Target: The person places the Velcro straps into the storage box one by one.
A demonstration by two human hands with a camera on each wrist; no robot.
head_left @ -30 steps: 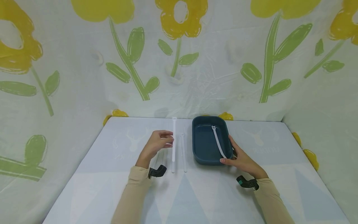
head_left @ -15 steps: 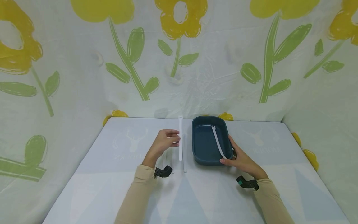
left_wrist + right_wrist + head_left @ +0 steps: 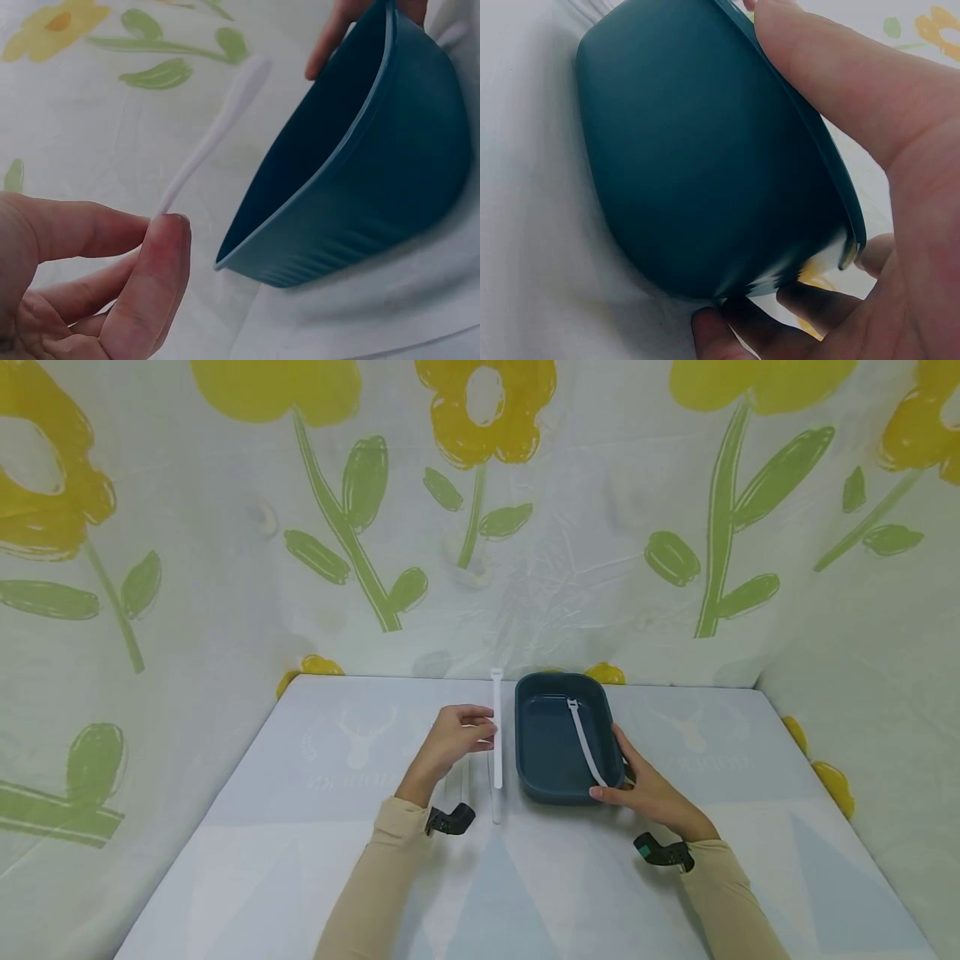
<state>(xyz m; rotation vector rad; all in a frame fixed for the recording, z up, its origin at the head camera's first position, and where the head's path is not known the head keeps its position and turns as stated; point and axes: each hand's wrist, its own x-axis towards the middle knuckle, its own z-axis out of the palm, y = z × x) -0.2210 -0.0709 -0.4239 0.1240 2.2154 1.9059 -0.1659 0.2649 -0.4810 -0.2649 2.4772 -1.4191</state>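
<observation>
beside the tub, left hand pinches white strap.

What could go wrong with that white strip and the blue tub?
The white strip might slip, because the left hand pinches it with just the fingertips.

If let go right now, it could miss the blue tub and land on the table, since it's beside the tub, not over it.

The tub might slide if the right hand, which holds its near right corner, pulls by mistake.
</observation>
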